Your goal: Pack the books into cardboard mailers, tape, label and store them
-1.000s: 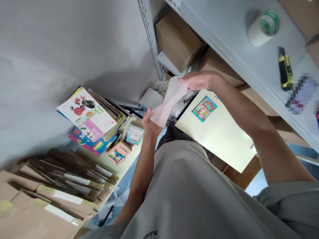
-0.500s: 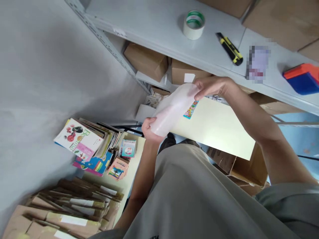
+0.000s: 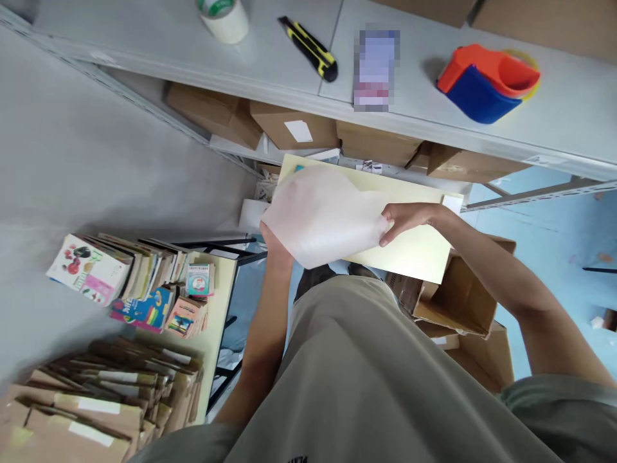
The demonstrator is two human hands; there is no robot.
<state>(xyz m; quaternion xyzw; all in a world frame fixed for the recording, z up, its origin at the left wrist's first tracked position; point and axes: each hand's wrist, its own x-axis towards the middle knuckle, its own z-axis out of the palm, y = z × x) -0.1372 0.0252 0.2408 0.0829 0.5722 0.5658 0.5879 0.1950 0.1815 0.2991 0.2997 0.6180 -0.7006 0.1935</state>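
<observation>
Translucent white sheet (image 3: 328,218), smooth, bulged into broad curve, at centre above flat pale-yellow tabletop (image 3: 419,254). Pinched at right between thumb and fingers of right hand (image 3: 399,220), with bent wrist; backed at left by left hand (image 3: 277,243), with fingers mostly hidden, grip impossible to tell. Spread wider than half second ago, now covering most of blue booklet (image 3: 299,168).

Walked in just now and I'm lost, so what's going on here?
A person is holding up a thin white sheet, perhaps a bag, which blocks part of a pale yellow table from view. The right hand pinches its right edge; the left hand is at its left side, mostly hidden. A roll of tape and a cutter sit on the shelf, touched by neither hand.
</observation>
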